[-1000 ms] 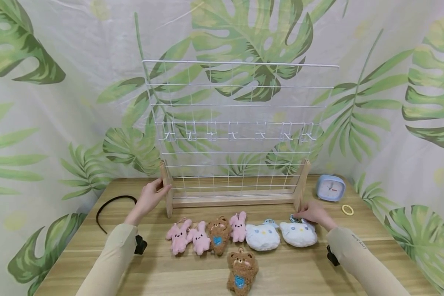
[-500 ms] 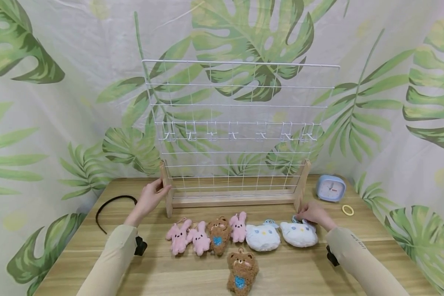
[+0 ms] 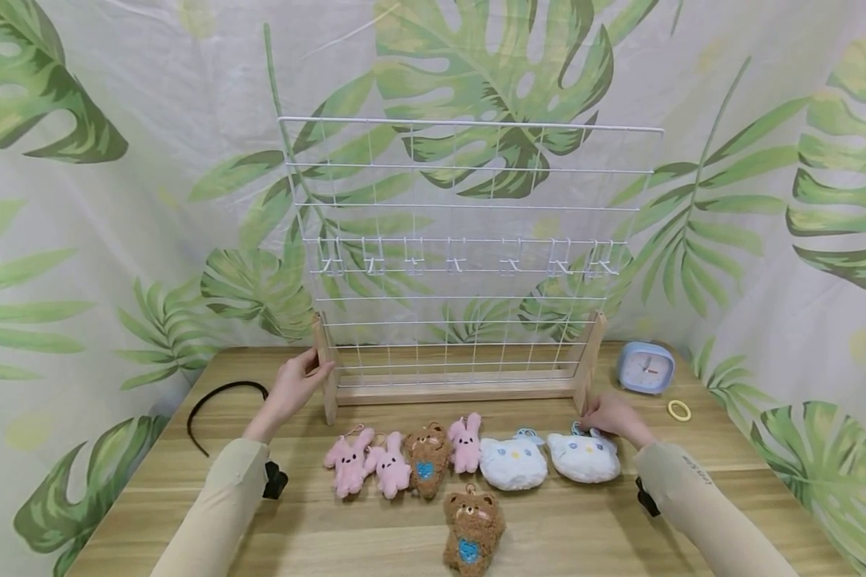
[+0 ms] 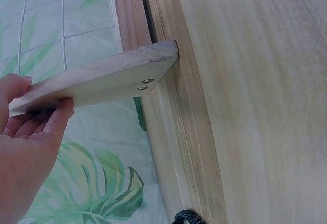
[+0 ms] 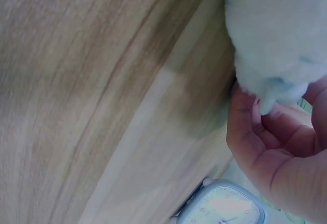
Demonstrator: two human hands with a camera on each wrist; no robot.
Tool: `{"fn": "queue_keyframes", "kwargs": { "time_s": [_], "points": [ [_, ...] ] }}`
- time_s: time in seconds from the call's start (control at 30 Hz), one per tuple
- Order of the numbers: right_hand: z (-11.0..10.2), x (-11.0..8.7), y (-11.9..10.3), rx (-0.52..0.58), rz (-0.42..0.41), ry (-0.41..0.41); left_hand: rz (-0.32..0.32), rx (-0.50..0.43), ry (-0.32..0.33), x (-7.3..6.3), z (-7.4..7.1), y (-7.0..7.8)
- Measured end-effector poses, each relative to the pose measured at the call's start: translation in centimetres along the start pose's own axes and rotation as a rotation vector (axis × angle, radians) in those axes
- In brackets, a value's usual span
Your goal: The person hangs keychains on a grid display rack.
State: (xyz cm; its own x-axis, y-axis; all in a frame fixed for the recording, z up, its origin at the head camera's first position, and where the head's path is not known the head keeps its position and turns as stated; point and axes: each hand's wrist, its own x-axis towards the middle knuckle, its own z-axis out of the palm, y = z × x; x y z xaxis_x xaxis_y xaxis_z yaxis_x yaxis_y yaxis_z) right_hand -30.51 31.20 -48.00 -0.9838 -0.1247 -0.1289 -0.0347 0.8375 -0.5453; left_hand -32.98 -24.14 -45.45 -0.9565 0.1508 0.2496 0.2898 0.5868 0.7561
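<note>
In the head view a white wire grid rack (image 3: 469, 320) stands upright on a wooden base. My left hand (image 3: 296, 389) grips the rack's left wooden leg (image 4: 102, 76), thumb on one side and fingers on the other. At the right, my right hand (image 3: 612, 418) pinches the top of a white plush keychain (image 3: 584, 458) with a cat-like face, by its blue loop; the exact pinch is partly hidden. Beside it lies a second white plush keychain (image 3: 512, 465). Leftward lie a pink rabbit (image 3: 465, 445), a brown bear (image 3: 426, 461) and two more pink rabbits (image 3: 350, 465).
Another brown bear (image 3: 474, 529) lies at the table's front. Several white hooks (image 3: 455, 263) hang in a row on the grid. At right are a blue alarm clock (image 3: 645, 368) and a yellow ring (image 3: 678, 410). A black headband (image 3: 220, 393) lies left.
My right hand has shifted very slightly to the right at the white plush keychain's top. The left hand keeps its hold on the rack's leg.
</note>
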Motion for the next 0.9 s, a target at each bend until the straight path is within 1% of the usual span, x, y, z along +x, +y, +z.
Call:
{"fn": "queue_keyframes", "kwargs": {
  "time_s": [0.27,0.5,0.63,0.73,0.8,0.9],
  "points": [
    [-0.07,0.03,-0.23,-0.043,-0.023,-0.006,-0.001,0.02,0.005,-0.07,0.07,0.03],
    [-0.28,-0.09,-0.37,-0.077,-0.09,0.003,-0.013,0.009,-0.004,-0.15,-0.08,0.14],
    [-0.38,-0.08,-0.57,-0.075,-0.072,-0.019,-0.017,0.005,-0.011,-0.22,-0.15,0.18],
    [-0.33,-0.02,-0.7,-0.1,-0.069,-0.026,-0.018,0.009,-0.006,-0.19,-0.11,0.12],
    [-0.29,0.01,-0.77,-0.135,-0.089,-0.02,-0.012,0.016,0.0,-0.14,-0.04,0.06],
    [-0.29,0.02,-0.79,-0.188,-0.155,-0.002,-0.006,0.022,0.006,-0.09,0.04,0.01]
  ]
}}
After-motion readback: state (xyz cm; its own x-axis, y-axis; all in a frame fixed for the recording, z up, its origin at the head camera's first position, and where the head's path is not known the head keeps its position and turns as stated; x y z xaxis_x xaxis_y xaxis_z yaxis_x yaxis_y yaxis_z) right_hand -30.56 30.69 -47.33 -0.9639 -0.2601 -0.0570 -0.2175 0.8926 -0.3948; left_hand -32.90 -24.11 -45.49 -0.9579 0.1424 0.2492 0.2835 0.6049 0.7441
